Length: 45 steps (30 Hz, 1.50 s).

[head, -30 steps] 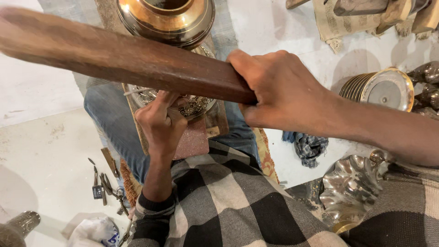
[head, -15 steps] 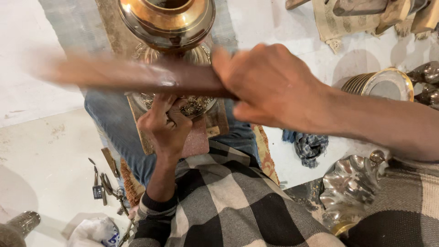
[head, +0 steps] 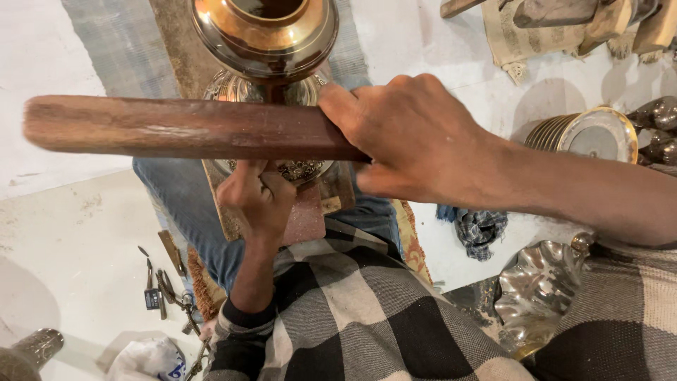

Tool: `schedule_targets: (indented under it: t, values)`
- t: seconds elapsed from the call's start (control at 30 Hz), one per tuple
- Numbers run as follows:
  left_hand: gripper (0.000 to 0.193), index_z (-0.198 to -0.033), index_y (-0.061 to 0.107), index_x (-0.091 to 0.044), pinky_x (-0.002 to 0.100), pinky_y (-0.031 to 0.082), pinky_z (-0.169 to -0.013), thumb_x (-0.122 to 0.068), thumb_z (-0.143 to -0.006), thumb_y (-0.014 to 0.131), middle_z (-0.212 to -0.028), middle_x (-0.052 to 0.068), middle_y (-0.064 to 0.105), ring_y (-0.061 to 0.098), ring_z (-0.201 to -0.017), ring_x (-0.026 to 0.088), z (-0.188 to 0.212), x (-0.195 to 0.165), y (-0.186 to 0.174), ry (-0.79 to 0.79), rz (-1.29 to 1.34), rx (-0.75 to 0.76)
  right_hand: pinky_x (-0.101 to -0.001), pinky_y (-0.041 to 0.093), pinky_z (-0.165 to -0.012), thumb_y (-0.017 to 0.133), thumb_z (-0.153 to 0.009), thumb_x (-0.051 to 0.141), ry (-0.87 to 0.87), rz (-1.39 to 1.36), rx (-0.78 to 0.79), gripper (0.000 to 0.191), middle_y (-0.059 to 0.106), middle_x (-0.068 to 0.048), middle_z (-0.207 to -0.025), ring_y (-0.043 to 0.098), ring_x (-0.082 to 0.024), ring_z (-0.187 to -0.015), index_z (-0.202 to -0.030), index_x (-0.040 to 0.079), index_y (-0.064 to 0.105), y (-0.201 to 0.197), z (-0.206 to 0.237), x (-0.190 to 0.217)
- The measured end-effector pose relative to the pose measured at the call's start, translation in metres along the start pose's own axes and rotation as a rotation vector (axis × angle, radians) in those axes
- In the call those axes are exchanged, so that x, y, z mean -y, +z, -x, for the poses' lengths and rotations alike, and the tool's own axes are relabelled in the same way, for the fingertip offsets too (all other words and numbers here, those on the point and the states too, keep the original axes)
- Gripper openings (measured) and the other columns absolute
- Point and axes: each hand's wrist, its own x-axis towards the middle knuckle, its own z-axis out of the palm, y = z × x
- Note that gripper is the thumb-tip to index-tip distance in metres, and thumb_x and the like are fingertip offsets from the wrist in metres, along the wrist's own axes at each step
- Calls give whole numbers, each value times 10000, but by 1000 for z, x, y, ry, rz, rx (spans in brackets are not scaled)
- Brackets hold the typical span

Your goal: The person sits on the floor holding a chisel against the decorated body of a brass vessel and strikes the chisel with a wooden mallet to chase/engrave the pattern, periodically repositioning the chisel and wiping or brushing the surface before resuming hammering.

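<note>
Scattered on the pale floor: small tools at lower left, crumpled dark cloth, scalloped metal dish, stacked brass plates, wooden blocks at top right.

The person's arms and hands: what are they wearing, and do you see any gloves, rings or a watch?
Both hands are bare, without gloves; no ring or watch is visible. The left hand comes out of a sleeve with large black, grey and white checks, ending in a dark cuff at the wrist. The right hand has a bare forearm; a similar checked sleeve begins near the elbow.
</note>
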Motion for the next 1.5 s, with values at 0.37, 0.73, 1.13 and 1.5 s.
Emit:
schedule_targets:
  t: [0.37, 0.73, 1.13, 1.5]
  values:
    - [364, -1274, 649, -2, 289, 563, -526, 19, -912, 619, -814, 47, 782, 697, -580, 115, -3, -6, -1, -48, -7, -1, -322, 499, -410, 675, -858, 44, 37, 20, 149, 356, 622, -94, -680, 604, -203, -472, -1162, -32, 506, -6, 1, 4]
    - [403, -1275, 622, 36, 273, 620, -594, -48, -884, 671, -953, 134, 783, 762, -702, 160, -3, -4, 1, 54, 78, -32, -316, 494, -349, 715, -741, 54, -52, -84, -115, 465, 620, -126, -668, 611, -212, -428, -1117, -97, 487, -23, 2, 15]
    - [315, -1263, 653, 23, 265, 630, -643, 23, -951, 605, -970, 105, 786, 770, -767, 144, -8, -10, 1, 23, 151, -20, -321, 431, -289, 649, -749, 18, -90, -41, -155, 363, 579, -114, -616, 524, -195, -373, -1065, -99, 515, -7, 5, 5]
    - [406, -1337, 605, 26, 265, 632, -634, 59, -934, 570, -975, 113, 788, 769, -743, 143, -14, -16, -2, 23, 168, -8, -315, 415, -298, 609, -780, -16, 0, -13, -3, 329, 541, -88, -598, 485, -164, -338, -1083, -66, 490, -6, 4, 6]
